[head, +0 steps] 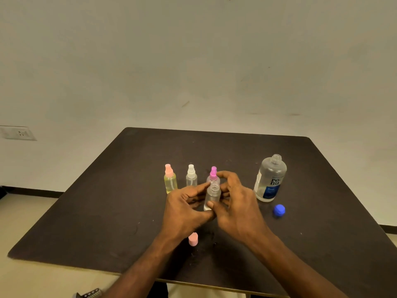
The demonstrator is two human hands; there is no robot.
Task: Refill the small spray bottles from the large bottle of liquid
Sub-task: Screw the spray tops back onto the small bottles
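Head view, frame centre: my left hand [185,208] and right hand [233,202] both grip the uncapped small clear plastic spray bottle [212,197]; next, I reckon, pouring from the open large clear bottle [270,178], centre right.

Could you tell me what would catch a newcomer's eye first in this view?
Probably the two hands at the centre of the dark table: the left hand and right hand hold a small clear bottle with its top off. Behind them stand three capped spray bottles; to the right, the large open bottle with its blue cap lying nearby.
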